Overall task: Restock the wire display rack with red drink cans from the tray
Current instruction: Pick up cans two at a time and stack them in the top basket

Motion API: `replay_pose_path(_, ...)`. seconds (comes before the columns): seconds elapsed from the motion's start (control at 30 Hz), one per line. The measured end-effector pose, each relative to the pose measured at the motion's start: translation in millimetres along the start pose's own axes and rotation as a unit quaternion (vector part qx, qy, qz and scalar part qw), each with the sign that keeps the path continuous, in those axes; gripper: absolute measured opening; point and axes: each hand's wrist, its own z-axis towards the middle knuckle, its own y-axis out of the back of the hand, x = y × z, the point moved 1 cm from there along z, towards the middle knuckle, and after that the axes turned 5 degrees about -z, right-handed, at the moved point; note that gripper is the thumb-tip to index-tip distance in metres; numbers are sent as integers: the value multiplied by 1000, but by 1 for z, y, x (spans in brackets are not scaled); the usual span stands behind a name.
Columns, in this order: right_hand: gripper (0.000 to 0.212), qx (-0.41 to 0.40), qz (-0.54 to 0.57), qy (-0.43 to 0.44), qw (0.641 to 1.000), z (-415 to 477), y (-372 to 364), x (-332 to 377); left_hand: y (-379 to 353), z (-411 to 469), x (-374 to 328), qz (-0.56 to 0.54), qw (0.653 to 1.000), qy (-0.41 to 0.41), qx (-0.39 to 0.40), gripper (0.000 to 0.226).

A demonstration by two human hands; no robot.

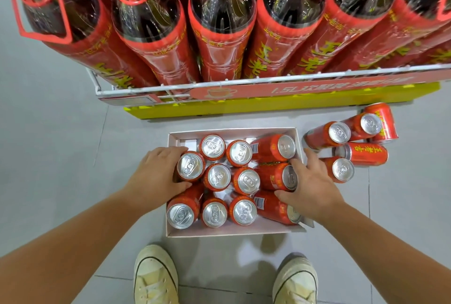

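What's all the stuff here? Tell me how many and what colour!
Cans in the tray: eleven, red with silver tops, three of them on their sides.
Tray: one, white, on the floor before the rack.
Cans on the floor: five, red, right of the tray.
Bottles: many, red labels and caps, dark drink, in the rack.
Rack: one, white wire, yellow base.
Floor: grey tiles.
Shoes: two, cream, at the bottom.
Left hand: grips an upright can at the tray's left.
Right hand: grips a lying can at the tray's right.
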Motion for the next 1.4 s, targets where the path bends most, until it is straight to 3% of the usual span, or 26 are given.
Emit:
replay_pose_path(0.13, 81, 3, 43, -13, 999, 10, 2, 6, 2, 8, -4, -68, 997, -11, -23, 70)
replay_pose_path(0.27, 69, -67, 103, 1, 992, -14, 16, 7, 23, 0, -8, -187, 981, -18, -53, 60)
replay_pose_path(0.37, 68, -66, 230, -19, 971, -44, 43, 14, 55, -15, -23, -302, 952, 36, -24, 52)
replay_pose_path(0.5, 55, -71, 325, -9, 943, -73, 94, 31, 105, -36, -56, -359, 932, 47, 10, 51)
replay_pose_path(0.67, 51, -81, 430, 22, 899, -103, 178, 61, 179, -60, -108, -417, 907, 34, 41, 39)
replay_pose_path(0.77, 38, -58, 468, 55, 880, -126, 232, 72, 223, -82, -142, -468, 882, 41, 33, 44)
replay_pose_path(0.93, 39, -64, 483, 85, 869, -191, 332, 91, 301, -136, -203, -528, 849, 29, -10, 54)
replay_pose_path(1.07, 41, -121, 495, 98, 855, -260, 418, 111, 378, -185, -266, -547, 837, 1, -16, 62)
replay_pose_path(1.23, 41, -173, 486, 145, 844, -350, 537, 131, 499, -251, -348, -533, 843, -66, -32, 32)
replay_pose_path(1.4, 63, -242, 484, 178, 822, -433, 651, 151, 622, -325, -411, -514, 842, -151, -65, 41)
